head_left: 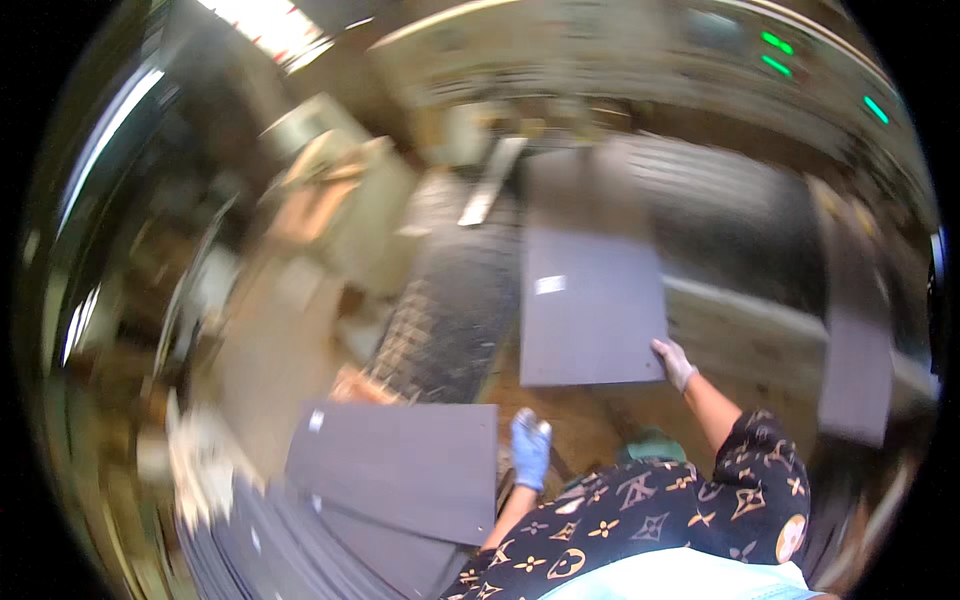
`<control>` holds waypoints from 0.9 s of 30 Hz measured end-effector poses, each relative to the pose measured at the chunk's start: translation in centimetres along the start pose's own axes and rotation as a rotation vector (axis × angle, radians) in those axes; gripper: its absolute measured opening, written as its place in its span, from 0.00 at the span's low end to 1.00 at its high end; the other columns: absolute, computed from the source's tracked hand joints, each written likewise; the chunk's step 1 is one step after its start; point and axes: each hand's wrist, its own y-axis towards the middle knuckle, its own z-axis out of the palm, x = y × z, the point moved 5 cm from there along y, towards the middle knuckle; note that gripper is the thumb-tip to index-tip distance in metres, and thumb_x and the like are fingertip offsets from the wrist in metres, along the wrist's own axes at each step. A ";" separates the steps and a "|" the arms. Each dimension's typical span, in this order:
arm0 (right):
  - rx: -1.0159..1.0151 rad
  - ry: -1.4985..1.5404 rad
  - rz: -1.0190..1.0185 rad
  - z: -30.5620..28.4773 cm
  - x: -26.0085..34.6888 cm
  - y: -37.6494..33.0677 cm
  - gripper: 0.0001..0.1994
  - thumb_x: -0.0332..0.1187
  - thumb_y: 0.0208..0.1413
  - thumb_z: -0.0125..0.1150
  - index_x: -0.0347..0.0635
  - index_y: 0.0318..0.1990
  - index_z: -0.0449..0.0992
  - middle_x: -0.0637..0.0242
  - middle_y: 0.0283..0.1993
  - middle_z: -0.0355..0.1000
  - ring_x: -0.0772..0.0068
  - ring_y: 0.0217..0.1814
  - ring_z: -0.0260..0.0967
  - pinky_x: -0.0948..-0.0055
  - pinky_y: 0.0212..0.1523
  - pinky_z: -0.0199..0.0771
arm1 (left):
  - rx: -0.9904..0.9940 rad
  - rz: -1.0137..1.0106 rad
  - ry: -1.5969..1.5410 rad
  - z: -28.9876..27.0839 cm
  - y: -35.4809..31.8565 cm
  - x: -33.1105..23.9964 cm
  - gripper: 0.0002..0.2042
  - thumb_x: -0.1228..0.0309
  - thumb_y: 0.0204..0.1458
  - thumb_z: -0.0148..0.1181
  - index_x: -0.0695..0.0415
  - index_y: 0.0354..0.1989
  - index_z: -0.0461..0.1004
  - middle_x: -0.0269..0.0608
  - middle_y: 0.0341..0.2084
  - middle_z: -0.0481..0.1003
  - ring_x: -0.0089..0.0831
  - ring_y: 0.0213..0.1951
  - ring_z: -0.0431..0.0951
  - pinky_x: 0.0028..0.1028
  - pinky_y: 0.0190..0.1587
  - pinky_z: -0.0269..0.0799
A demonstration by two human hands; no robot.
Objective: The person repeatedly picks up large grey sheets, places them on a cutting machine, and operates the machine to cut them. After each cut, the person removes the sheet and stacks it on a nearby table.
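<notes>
A flat grey panel (590,310) with a small white label lies lengthwise ahead of me, its far end on a dark machine bed. My right hand (676,364), in a pale glove, is closed on the panel's near right corner. My left hand (531,452), in a blue glove with whitish fingertips, holds nothing that I can see; its fingers look slightly apart. It is nearest to the right edge of another grey panel (395,465), which lies on top of a pile of similar panels (290,540) at the lower left.
A long pale machine (620,60) with green lights spans the back, with a dark roller-like surface (730,210) before it. Another grey panel (855,340) extends toward me at the right. A pale box-shaped unit (365,215) stands at the left. Motion blurs much of the surroundings.
</notes>
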 end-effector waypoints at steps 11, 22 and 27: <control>-0.805 -0.750 0.002 -7.3 5.9 -36.6 0.23 0.51 0.43 0.58 0.37 0.31 0.70 0.56 0.28 0.71 0.64 0.32 0.70 0.69 0.32 0.69 | 1.014 -0.811 -0.229 23.5 -0.5 1.2 0.33 0.42 0.50 0.30 0.54 0.58 0.51 0.43 0.56 0.54 0.40 0.55 0.57 0.38 0.56 0.52; -1.681 -0.155 -0.297 -0.5 -5.4 -48.0 0.20 0.39 0.43 0.62 0.33 0.40 0.69 0.63 0.34 0.71 0.76 0.34 0.66 0.78 0.34 0.67 | 1.734 -0.660 -0.441 41.1 -10.9 -3.6 0.30 0.45 0.49 0.39 0.58 0.51 0.61 0.43 0.48 0.63 0.39 0.47 0.64 0.36 0.51 0.58; -1.965 0.171 -0.616 -1.2 -16.8 -46.1 0.20 0.39 0.44 0.60 0.30 0.40 0.69 0.65 0.35 0.69 0.77 0.35 0.64 0.78 0.38 0.66 | 1.839 -0.317 -0.524 46.3 -17.6 -4.1 0.19 0.58 0.52 0.46 0.63 0.43 0.67 0.39 0.39 0.69 0.28 0.40 0.67 0.28 0.44 0.63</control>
